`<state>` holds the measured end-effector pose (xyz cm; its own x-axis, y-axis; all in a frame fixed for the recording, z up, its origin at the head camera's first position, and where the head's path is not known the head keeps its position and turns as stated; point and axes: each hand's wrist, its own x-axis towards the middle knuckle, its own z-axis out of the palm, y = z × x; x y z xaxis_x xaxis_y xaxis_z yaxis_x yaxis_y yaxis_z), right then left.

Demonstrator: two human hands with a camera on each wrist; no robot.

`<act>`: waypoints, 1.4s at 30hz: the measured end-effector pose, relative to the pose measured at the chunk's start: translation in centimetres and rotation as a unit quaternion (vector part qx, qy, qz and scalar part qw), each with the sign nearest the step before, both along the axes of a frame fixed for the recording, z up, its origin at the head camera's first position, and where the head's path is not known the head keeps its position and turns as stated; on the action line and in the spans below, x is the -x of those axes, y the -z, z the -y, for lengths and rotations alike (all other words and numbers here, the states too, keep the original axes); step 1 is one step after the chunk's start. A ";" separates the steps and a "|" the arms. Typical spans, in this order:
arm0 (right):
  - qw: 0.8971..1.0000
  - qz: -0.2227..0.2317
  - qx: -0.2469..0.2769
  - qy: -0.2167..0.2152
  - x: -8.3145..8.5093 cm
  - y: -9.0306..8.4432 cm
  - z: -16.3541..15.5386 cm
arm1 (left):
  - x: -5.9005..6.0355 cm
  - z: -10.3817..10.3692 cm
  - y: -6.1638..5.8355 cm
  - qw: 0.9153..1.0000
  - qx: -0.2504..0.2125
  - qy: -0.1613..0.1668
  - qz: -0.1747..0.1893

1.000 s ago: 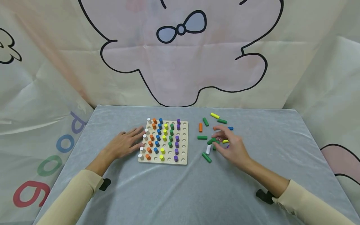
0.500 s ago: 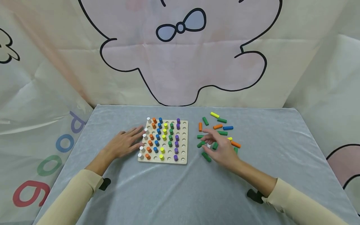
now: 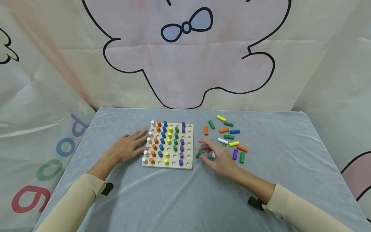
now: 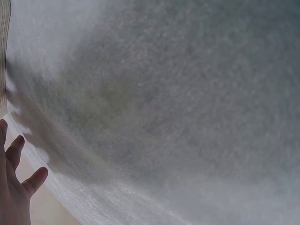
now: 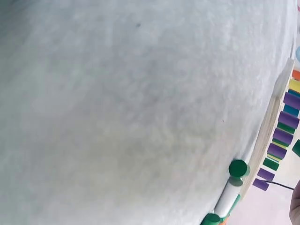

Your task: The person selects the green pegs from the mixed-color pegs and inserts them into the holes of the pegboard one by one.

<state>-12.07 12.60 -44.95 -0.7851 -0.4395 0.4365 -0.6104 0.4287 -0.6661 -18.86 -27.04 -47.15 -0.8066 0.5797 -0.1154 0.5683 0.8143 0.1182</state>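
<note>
green peg (image 3: 198,154): lies on the desk (image 3: 185,199) just right of the pegboard (image 3: 189,146), at the near-left edge of the loose peg pile.
handling (judgement): small painted wooden cylinder, light, stiff, smooth; rolls easily. Best pinched across the middle with thumb and forefinger.
right hand (image 3: 218,155): fingers curled over the near pegs, fingertips at the green peg; looks like a pinch on it, though contact is partly hidden. A white peg (image 3: 213,155) sits under the palm.
left hand (image 3: 127,147): released, fingers flat and spread, tips resting on the pegboard's left edge; holds nothing.
loose pegs: scattered right of the board, e.g. purple peg (image 3: 235,154), yellow peg (image 3: 221,118).
</note>
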 end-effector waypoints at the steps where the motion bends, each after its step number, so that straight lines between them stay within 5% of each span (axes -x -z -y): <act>1: 1.000 0.004 -0.002 -0.003 0.0 0.1 0.1 | 0.0 0.0 0.0 1.000 -0.002 0.001 -0.003; 20: 0.998 0.029 -0.025 -0.041 -1.0 1.6 2.7 | 0.3 -0.1 0.0 1.000 0.011 -0.009 0.006; 42: 0.996 0.054 -0.067 -0.034 -1.0 1.7 3.3 | 0.3 0.0 0.2 1.000 0.018 -0.009 0.009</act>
